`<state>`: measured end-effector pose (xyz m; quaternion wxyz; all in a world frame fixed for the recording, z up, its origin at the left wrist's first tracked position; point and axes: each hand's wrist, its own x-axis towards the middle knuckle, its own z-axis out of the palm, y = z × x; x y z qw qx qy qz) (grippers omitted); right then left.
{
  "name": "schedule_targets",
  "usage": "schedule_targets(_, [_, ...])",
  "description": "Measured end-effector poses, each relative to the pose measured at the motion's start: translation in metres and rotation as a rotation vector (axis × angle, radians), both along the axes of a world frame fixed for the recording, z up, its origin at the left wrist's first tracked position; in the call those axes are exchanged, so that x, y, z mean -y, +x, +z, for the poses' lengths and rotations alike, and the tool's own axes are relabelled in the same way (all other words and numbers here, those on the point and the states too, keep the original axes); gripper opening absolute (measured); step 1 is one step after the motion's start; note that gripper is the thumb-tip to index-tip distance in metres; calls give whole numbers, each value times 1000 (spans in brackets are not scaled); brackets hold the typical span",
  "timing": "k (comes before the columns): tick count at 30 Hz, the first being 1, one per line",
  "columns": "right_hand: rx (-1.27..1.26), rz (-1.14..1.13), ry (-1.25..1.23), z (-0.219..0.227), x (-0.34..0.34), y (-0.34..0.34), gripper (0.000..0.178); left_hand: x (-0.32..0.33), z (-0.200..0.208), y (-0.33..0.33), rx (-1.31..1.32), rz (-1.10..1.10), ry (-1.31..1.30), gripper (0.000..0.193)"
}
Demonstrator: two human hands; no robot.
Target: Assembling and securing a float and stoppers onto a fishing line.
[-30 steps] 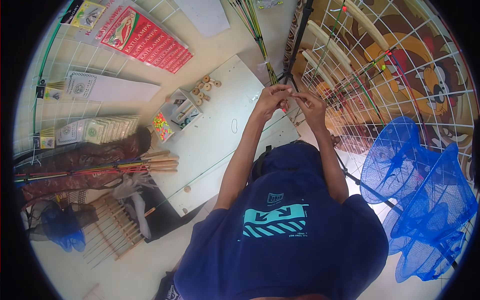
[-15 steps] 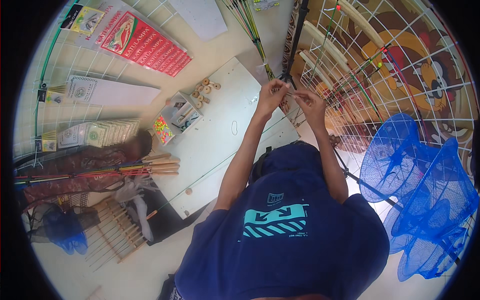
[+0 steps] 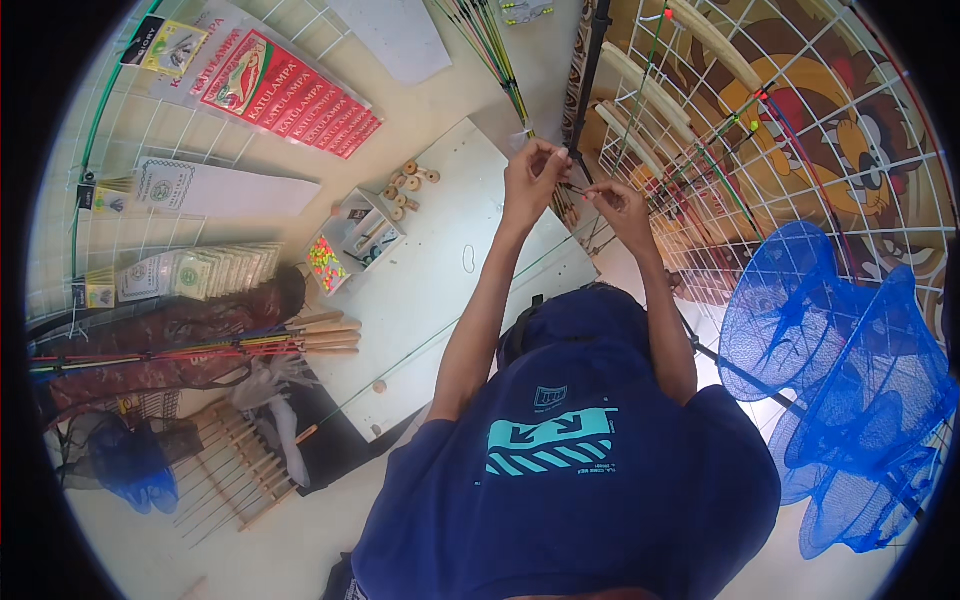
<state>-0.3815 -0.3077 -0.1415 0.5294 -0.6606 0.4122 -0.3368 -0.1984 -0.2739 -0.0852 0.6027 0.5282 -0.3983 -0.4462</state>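
Both my hands are raised over the far right end of the white table. The thumb and fingers of my left hand are pinched together; what they hold is too fine to make out. Close by on the right, my right hand pinches one end of a thin dark piece, which points toward the left hand. Its kind is too small to tell. Below the hands a slim green rod crosses the table diagonally. A bundle of thin rods stands just beyond my left hand.
On the table are a divided white box with bright beads, wooden spools and a thin loop. Blue nets and a white wire rack flank the right. Wood-handled rods lie left, near a wooden rack.
My left hand has shifted slightly left and up, away from the right hand, and the gap between them is wider. The right hand stays almost in place.
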Motion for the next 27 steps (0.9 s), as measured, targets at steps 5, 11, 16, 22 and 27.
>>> schedule_targets(5, [122, 33, 109, -4, 1, -6, 16, 0, 15, 8, 11, 31, -43, 17])
schedule_targets(11, [260, 60, 255, -11, 2, -9, 9, -4, 24, 9, -12, -2, -24, 15])
schedule_targets(16, [270, 81, 279, -18, 3, -14, 13, -6, 19, 11, -57, 27, -48, 16])
schedule_targets(22, [310, 59, 362, -27, 3, -17, 16, -10, 12, 13, -54, 2, -42, 17])
schedule_targets(27, [304, 43, 378, -22, -2, -18, 15, -11, 15, 10, -64, -28, 14, 16])
